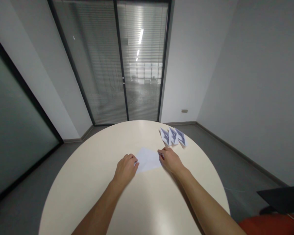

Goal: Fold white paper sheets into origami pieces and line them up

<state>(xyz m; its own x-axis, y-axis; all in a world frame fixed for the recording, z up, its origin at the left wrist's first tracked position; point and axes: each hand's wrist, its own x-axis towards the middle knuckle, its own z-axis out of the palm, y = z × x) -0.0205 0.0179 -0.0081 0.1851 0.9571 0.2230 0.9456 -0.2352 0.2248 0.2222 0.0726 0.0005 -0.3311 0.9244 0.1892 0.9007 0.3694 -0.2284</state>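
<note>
A white sheet of paper (148,160) lies on the round cream table (93,182), its far edge coming to a blunt point. At its left edge is my left hand (126,166), fingers curled and closed on the paper's side. My right hand (169,159) pinches the opposite edge between thumb and fingers. Beyond my right hand, 3 folded paper pieces (172,136) stand in an overlapping row near the table's far right rim, with shaded folds facing me.
Past the table is a glass door with blinds (142,91) in a dark frame. A grey wall (264,91) rises on the right. At lower right sit a red chair seat (264,225) and a black flat object (281,199) with a pale cable.
</note>
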